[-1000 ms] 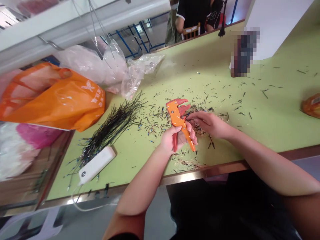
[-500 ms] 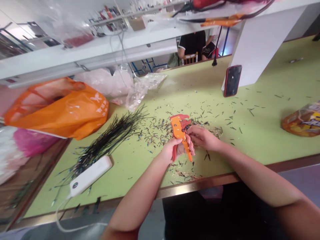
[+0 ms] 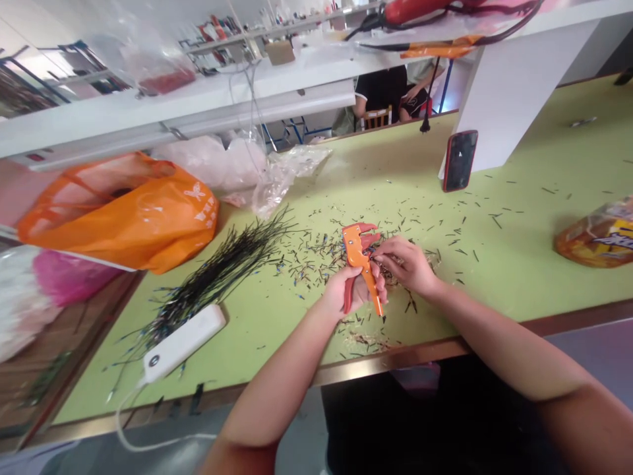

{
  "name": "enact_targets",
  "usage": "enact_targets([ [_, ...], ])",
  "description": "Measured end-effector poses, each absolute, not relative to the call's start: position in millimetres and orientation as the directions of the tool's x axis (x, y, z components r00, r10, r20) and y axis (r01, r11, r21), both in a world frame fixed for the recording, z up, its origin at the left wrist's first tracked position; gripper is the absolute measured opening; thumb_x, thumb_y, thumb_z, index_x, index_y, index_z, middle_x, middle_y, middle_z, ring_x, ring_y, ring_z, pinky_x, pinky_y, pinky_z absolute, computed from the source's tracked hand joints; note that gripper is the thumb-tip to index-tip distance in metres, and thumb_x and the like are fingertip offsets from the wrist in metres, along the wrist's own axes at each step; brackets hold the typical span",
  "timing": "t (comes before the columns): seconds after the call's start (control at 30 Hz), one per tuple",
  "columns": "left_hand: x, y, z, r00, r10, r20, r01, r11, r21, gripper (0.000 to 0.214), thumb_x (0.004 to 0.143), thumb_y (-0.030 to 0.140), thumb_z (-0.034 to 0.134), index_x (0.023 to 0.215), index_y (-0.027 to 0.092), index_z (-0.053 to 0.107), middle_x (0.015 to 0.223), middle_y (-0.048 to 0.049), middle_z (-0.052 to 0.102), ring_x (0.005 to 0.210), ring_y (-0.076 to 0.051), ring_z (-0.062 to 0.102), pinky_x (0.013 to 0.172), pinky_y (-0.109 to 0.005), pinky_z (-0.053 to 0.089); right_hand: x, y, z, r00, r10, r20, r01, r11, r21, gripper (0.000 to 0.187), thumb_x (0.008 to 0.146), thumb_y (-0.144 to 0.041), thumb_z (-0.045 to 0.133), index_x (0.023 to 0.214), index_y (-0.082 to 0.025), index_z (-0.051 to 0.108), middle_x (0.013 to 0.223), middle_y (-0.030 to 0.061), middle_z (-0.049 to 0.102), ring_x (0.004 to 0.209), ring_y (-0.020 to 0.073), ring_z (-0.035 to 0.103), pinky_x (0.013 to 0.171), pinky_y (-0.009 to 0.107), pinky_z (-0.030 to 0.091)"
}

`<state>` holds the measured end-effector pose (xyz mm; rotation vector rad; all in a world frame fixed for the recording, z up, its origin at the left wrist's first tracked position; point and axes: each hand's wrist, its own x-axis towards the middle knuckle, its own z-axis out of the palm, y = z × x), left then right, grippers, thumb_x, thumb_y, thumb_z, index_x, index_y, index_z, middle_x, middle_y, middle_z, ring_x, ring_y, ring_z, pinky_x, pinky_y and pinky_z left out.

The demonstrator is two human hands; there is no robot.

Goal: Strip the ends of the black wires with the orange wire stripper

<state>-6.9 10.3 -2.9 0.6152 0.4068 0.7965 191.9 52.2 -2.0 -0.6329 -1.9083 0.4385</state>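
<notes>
My left hand [image 3: 342, 290] is wrapped around the handles of an orange and red wire stripper [image 3: 357, 249], its jaws pointing up and away from me. Close beside the tool, my right hand [image 3: 406, 262] has thumb and fingers pinched together near the handle pivot. What sits in that pinch is too small to make out. Under and around both hands lie many short black wire offcuts [image 3: 316, 254], some with blue bits. To the left a bundle of long black wires [image 3: 217, 264] stretches across the green table [image 3: 257, 330].
A white power bank [image 3: 185, 342] with a cable lies at the front left. Behind it stands an orange bag [image 3: 173, 224] near clear plastic bags [image 3: 291, 175]. A phone [image 3: 459, 160] leans on the white post. At right is a yellow snack packet [image 3: 598, 234]. A person [image 3: 380, 89] sits beyond the shelf.
My right hand has risen slightly, its fingers now higher beside the wire stripper. The left hand and the tool have shifted a little to the right.
</notes>
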Motion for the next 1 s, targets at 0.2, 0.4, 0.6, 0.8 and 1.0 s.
enact_targets([
  [0.2,-4.7,7.2,4.3,0.667,0.739,-0.098,-0.522,0.557,0.647,0.035,0.079,0.048,0.073,0.089,0.016,0.064,0.076,-0.0076,0.071,0.080,-0.029,0.077,0.086,-0.047,0.063,192.1,50.8,-0.4,-0.353,0.658,0.665,0.254,0.752,-0.608,0.010,0.105,-0.027,0.066,0.101,-0.024,0.074,0.094,0.0065,0.078,0.085,0.0190,0.071,0.076,0.036,0.058],
  [0.4,-3.7,8.3,3.8,0.666,0.738,-0.108,-0.513,0.558,0.653,0.035,0.079,0.049,0.070,0.089,0.017,0.061,0.084,-0.0128,0.074,0.095,-0.035,0.079,0.089,-0.051,0.063,191.3,48.8,2.2,-0.337,0.718,0.610,0.303,0.696,-0.651,0.012,0.105,-0.030,0.064,0.099,-0.024,0.074,0.092,0.0062,0.076,0.083,0.0195,0.068,0.074,0.038,0.056],
  [0.6,-3.0,8.5,6.1,0.666,0.739,-0.104,-0.497,0.543,0.677,0.036,0.078,0.049,0.072,0.089,0.017,0.062,0.089,-0.0137,0.075,0.097,-0.035,0.078,0.088,-0.050,0.063,189.9,45.6,5.9,-0.340,0.698,0.630,0.273,0.714,-0.644,0.012,0.104,-0.028,0.065,0.098,-0.024,0.073,0.092,0.0057,0.076,0.083,0.0190,0.068,0.071,0.037,0.055],
  [0.8,-3.6,6.7,4.8,0.674,0.732,-0.097,-0.470,0.527,0.708,0.037,0.077,0.050,0.073,0.090,0.017,0.062,0.086,-0.0132,0.075,0.094,-0.035,0.079,0.087,-0.050,0.063,190.4,42.9,7.2,-0.289,0.706,0.647,0.286,0.708,-0.645,0.012,0.104,-0.030,0.065,0.096,-0.025,0.072,0.090,0.0057,0.075,0.081,0.0201,0.068,0.071,0.038,0.055],
  [1.0,-4.0,4.3,5.8,0.746,0.661,-0.083,-0.395,0.539,0.744,0.041,0.078,0.055,0.076,0.091,0.017,0.064,0.085,-0.0123,0.076,0.091,-0.035,0.079,0.087,-0.050,0.062,192.7,44.8,2.0,-0.287,0.693,0.661,0.295,0.721,-0.627,0.015,0.103,-0.030,0.066,0.091,-0.025,0.071,0.090,0.0059,0.073,0.082,0.0209,0.067,0.072,0.038,0.056],
])
